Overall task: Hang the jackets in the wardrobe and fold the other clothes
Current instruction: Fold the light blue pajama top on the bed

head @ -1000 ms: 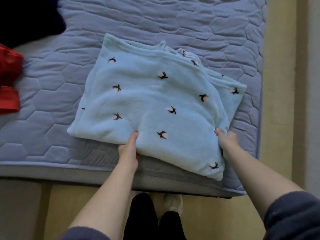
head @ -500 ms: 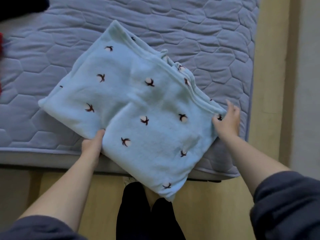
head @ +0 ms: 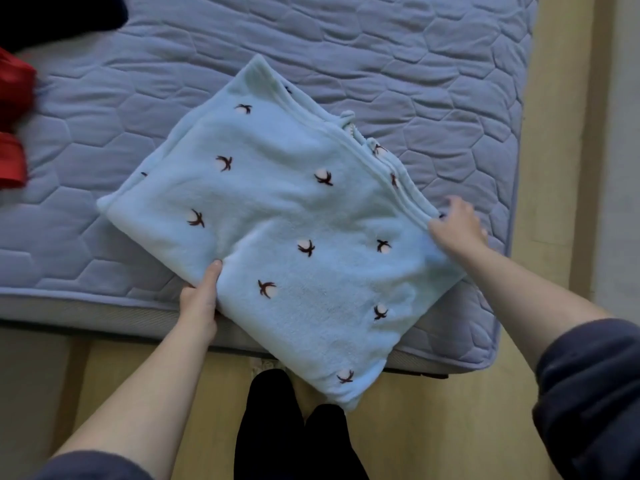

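A light blue fleece garment point(head: 277, 209) with small dark embroidered motifs lies folded on the blue quilted mattress point(head: 415, 64), turned diagonally, its near corner hanging over the bed's front edge. My left hand point(head: 201, 303) grips its lower left edge, thumb on top and fingers underneath. My right hand point(head: 457, 226) holds the right corner of the stacked layers, fingers curled at the edge.
A red garment point(head: 14, 126) lies at the left edge of the mattress, and a dark garment point(head: 52, 12) sits at the top left corner. Wooden floor and my dark trousers point(head: 287, 427) show below the bed's edge. A pale wall strip runs down the right.
The folded garment has been rotated clockwise into a diagonal position. My right hand slid from the near edge up to the right corner; my left hand kept its grip.
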Demonstrator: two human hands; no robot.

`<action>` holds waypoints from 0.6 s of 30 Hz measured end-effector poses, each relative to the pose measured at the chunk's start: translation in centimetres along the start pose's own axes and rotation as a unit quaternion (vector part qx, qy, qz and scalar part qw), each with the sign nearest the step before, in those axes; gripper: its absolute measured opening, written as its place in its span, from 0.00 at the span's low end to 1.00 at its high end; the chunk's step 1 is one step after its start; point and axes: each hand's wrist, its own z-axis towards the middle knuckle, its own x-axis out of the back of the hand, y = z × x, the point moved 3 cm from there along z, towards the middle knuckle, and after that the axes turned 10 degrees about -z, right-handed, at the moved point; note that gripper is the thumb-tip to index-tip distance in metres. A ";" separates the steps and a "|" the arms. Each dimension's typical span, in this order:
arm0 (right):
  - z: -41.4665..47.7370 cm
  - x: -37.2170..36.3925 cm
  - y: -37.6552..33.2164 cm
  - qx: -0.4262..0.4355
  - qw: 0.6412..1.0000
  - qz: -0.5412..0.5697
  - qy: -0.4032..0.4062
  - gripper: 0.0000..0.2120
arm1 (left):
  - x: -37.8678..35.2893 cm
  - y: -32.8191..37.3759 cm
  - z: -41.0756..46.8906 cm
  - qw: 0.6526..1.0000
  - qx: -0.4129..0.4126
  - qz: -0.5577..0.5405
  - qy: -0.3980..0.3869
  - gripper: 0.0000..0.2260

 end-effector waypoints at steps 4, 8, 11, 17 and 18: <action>0.8 2.2 -8.8 0.178 0.963 0.201 -0.026 0.40 | -0.5 -0.8 -1.0 0.997 0.017 -0.080 -0.015 0.26; 2.9 3.3 -14.6 0.220 0.949 0.203 -0.097 0.50 | -0.8 -1.2 -0.6 0.995 0.009 -0.096 -0.027 0.15; 4.7 3.1 -16.7 0.191 0.955 0.142 -0.177 0.52 | -0.7 -1.3 0.3 0.994 0.020 -0.099 -0.037 0.08; 2.9 4.9 -16.8 0.109 0.947 0.182 -0.243 0.27 | -0.6 1.4 -0.6 0.991 0.031 -0.109 -0.073 0.07; 2.1 6.2 -16.6 0.106 0.942 0.208 -0.241 0.23 | -0.9 2.7 -1.2 0.991 0.027 -0.105 -0.082 0.08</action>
